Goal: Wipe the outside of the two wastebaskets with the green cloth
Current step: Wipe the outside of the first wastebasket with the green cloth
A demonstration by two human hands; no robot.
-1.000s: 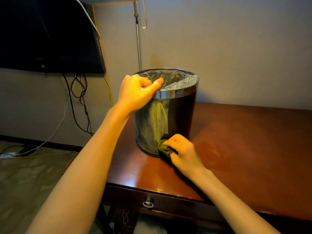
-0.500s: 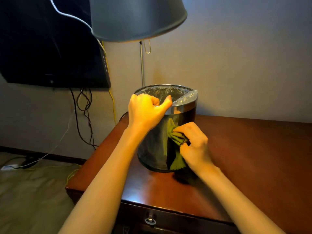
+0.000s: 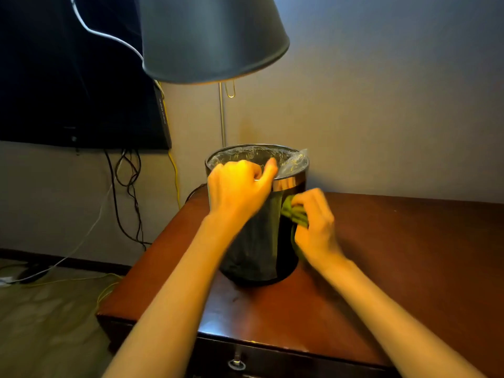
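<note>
Head view: left hand (image 3: pixel 237 189) grips wastebasket (image 3: pixel 259 246) rim, right hand (image 3: pixel 316 225) pinches green cloth (image 3: pixel 296 212) against its side

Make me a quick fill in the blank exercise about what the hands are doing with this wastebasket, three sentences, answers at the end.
1. The left hand grips the wastebasket by its ____.
2. The right hand presses a ____ cloth against the wastebasket's side.
3. Only ____ wastebasket is in view, standing on the table.
Missing words: rim; green; one.
</note>
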